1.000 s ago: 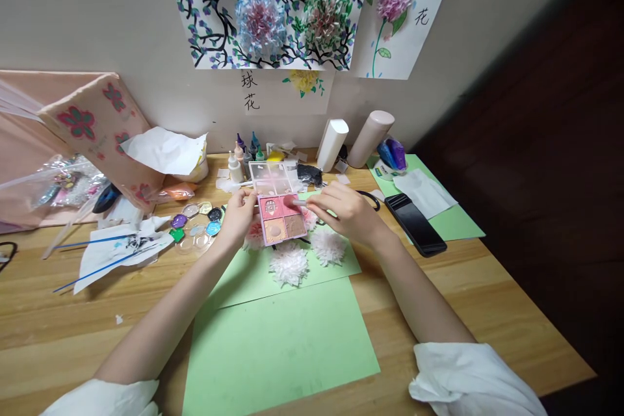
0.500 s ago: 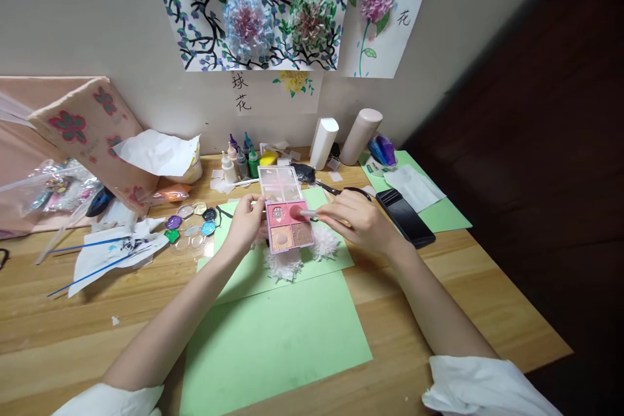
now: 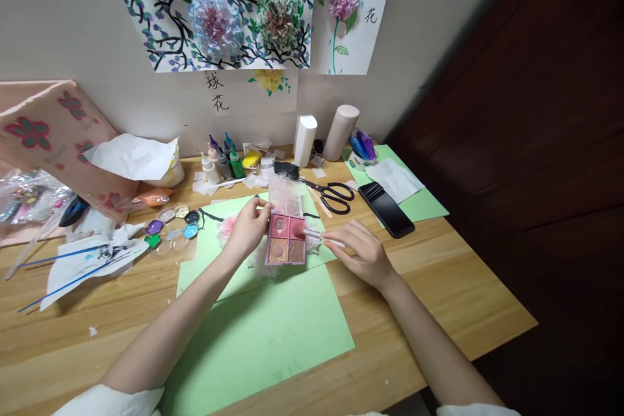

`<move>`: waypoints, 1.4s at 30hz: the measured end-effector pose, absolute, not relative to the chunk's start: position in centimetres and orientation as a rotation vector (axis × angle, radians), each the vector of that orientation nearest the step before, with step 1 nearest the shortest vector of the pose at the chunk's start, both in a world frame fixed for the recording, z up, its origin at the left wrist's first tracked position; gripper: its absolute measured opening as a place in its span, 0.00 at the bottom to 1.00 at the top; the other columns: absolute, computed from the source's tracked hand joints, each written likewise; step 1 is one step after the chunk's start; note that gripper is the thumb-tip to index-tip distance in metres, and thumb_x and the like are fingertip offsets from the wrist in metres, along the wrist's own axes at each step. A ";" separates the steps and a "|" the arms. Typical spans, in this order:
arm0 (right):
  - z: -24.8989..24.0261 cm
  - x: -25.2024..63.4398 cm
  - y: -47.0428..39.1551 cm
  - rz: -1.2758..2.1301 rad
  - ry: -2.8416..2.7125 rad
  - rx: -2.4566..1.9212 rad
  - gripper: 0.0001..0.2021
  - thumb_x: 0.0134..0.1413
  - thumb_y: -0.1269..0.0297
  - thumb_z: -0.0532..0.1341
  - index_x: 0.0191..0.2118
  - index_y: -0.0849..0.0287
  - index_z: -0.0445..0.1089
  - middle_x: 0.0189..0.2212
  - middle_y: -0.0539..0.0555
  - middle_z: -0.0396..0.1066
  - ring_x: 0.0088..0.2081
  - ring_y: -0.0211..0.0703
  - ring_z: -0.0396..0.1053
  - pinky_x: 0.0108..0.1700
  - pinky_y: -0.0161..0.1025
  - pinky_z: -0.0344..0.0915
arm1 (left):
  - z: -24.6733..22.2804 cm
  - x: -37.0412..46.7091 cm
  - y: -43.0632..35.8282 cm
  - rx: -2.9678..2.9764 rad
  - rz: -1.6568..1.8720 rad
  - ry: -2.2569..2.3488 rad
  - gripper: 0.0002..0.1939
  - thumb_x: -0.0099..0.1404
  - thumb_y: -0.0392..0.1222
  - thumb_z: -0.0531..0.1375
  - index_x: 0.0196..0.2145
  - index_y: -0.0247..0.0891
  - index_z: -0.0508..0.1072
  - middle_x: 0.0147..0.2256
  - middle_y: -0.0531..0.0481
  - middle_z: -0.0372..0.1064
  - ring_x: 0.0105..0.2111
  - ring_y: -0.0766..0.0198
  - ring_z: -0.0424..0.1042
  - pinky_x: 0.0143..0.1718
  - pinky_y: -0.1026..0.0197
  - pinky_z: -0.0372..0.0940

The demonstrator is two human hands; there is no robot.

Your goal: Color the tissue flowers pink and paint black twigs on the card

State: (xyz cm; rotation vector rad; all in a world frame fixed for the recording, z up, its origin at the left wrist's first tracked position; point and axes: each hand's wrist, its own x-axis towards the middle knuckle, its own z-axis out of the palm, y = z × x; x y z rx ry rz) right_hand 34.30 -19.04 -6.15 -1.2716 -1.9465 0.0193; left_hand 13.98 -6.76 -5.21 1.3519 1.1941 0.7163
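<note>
My left hand (image 3: 251, 226) grips the left edge of an open makeup palette (image 3: 286, 251) with four pans in pink and peach tones. Its clear lid stands up at the back. In my right hand (image 3: 363, 253) is a makeup brush (image 3: 314, 234), its tip on the upper right pink pan. Under the palette lies a green sheet (image 3: 263, 331) with fluffy paper flowers, partly hidden. A pink flower (image 3: 227, 229) shows beside my left hand, and a white flower (image 3: 263, 266) shows below the palette.
Black-handled scissors (image 3: 336, 197) and a phone (image 3: 387, 209) lie to the right. At left are paint pots (image 3: 173, 231) and a stained tissue (image 3: 88, 263) with thin blue sticks. Small bottles (image 3: 224, 162) and a white container (image 3: 305, 141) stand along the wall.
The view has swung right, so things sit further left. My right hand has drawn slightly back and lower, uncovering the scissors' handles; the brush stays at the same pan.
</note>
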 end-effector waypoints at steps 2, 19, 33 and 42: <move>-6.4 34.5 -19.0 0.073 -1.984 -1.284 0.08 0.54 0.71 0.58 0.40 0.58 0.70 0.28 0.54 0.72 0.30 0.41 0.65 0.33 0.41 0.63 | -5.1 14.0 -6.8 1.392 0.722 1.219 0.13 0.56 0.51 0.58 0.29 0.37 0.64 0.18 0.57 0.62 0.17 0.67 0.64 0.18 0.68 0.58; -7.2 34.8 -19.2 0.092 -1.905 -1.270 0.13 0.53 0.73 0.59 0.45 0.55 0.69 0.33 0.54 0.72 0.33 0.42 0.66 0.35 0.41 0.64 | -4.6 13.6 -6.3 1.495 0.709 1.301 0.11 0.59 0.49 0.56 0.31 0.38 0.65 0.20 0.55 0.64 0.18 0.66 0.64 0.20 0.66 0.59; -7.2 35.2 -18.9 0.249 -1.742 -1.477 0.08 0.56 0.69 0.57 0.40 0.56 0.71 0.32 0.54 0.71 0.37 0.43 0.66 0.38 0.41 0.64 | -3.7 12.7 -5.1 1.459 0.755 1.313 0.12 0.57 0.48 0.58 0.30 0.36 0.65 0.20 0.55 0.64 0.19 0.66 0.67 0.21 0.66 0.63; -7.6 35.0 -18.6 0.342 -1.690 -1.510 0.06 0.56 0.65 0.57 0.38 0.56 0.71 0.30 0.53 0.69 0.36 0.43 0.66 0.37 0.40 0.63 | -2.1 11.3 -3.8 1.332 0.893 1.353 0.09 0.56 0.45 0.59 0.29 0.36 0.66 0.21 0.55 0.66 0.19 0.67 0.68 0.21 0.67 0.64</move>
